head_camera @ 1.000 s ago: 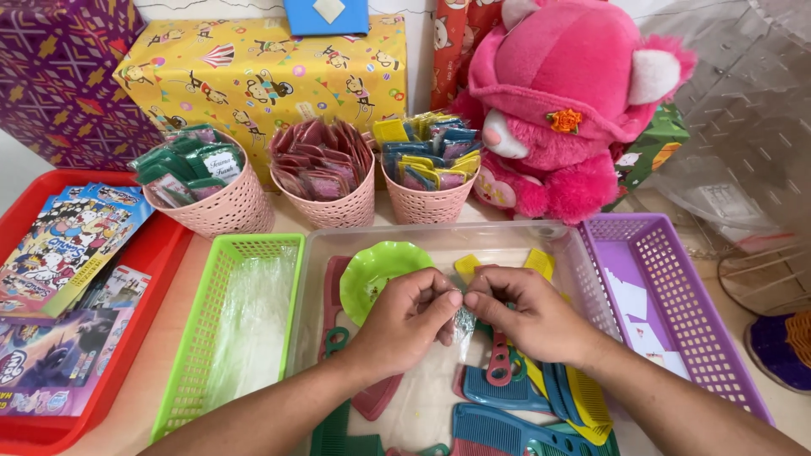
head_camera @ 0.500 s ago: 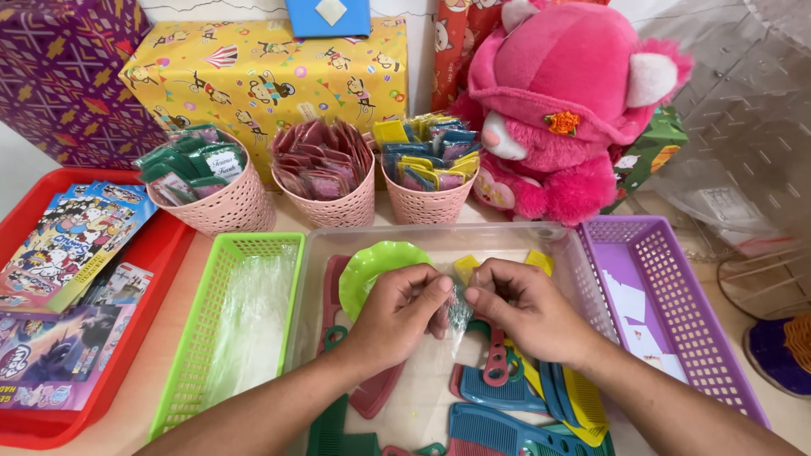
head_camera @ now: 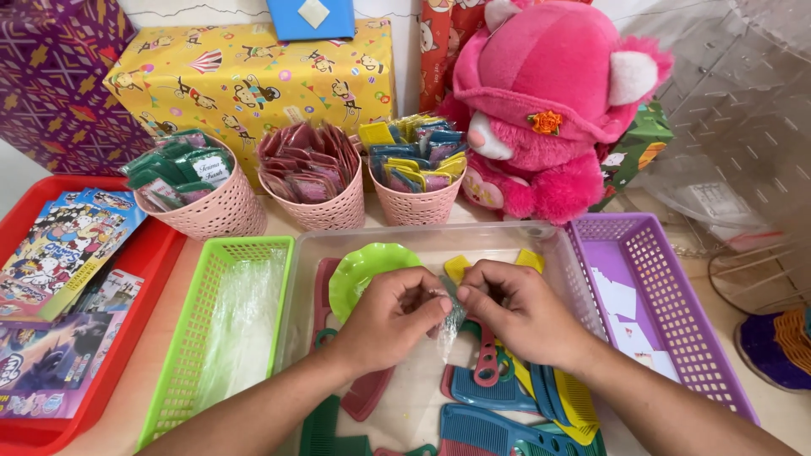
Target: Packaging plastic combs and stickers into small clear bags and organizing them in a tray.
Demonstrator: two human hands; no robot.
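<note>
Combs [head_camera: 494, 418] crowd the clear tray's [head_camera: 296, 291] near end. Above them, left hand [head_camera: 390, 318] and right hand [head_camera: 517, 311] meet, fingers of both pinching a small clear bag [head_camera: 449, 318] over mid-tray. Green basket [head_camera: 190, 371] and purple basket [head_camera: 676, 321] hem the tray. Beyond stand three pink cups [head_camera: 325, 211] of packets, then a yellow box [head_camera: 245, 80].

- Place: a small gift-packing station, home or shop.
- Evidence: gift-wrapped boxes [head_camera: 253, 76] along the worktop's back edge.
- Pink baskets [head_camera: 317, 203] of sachets; sorted trays: green basket [head_camera: 182, 371], purple basket [head_camera: 676, 338], clear tray [head_camera: 296, 295] of combs [head_camera: 498, 426].
</note>
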